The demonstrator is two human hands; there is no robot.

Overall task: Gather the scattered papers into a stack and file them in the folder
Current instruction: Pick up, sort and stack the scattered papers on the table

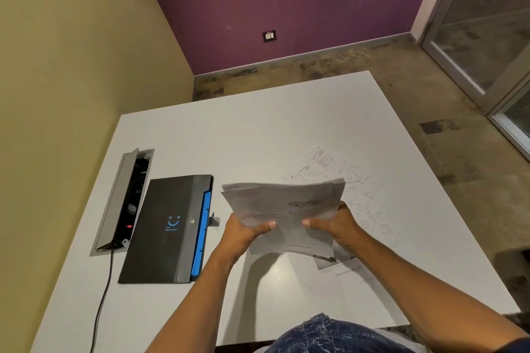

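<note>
My left hand (247, 231) and right hand (334, 223) each have a closed grip on the near edge of the stack of papers (282, 209), thumbs on top, holding it tilted above the white desk (258, 129). More printed sheets (358, 198) lie flat on the desk beneath and beyond the stack. To the left lies the closed black folder (169, 228), with an open cable box (126, 198) just beyond it.
</note>
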